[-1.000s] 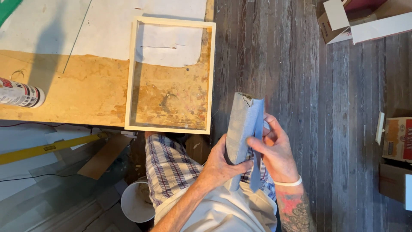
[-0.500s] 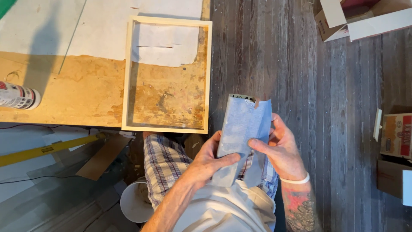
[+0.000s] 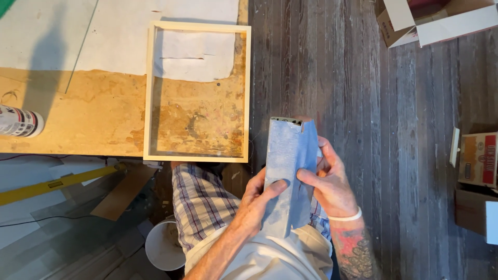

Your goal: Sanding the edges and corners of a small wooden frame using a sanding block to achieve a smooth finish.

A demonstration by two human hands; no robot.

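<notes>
Left hand (image 3: 257, 199): pinches the blue-grey wrapped block (image 3: 284, 166), thumb on its face.
Right hand (image 3: 328, 181): grips the block's right edge.
Block: below-right of the wooden frame (image 3: 197, 155) on the bench (image 3: 78, 119).

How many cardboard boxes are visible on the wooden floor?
3, perhaps more beyond the frame. An open box lies at the top right corner. A printed orange box stands at the right edge, and a plain brown box sits just below it, cut off by the frame.
</notes>
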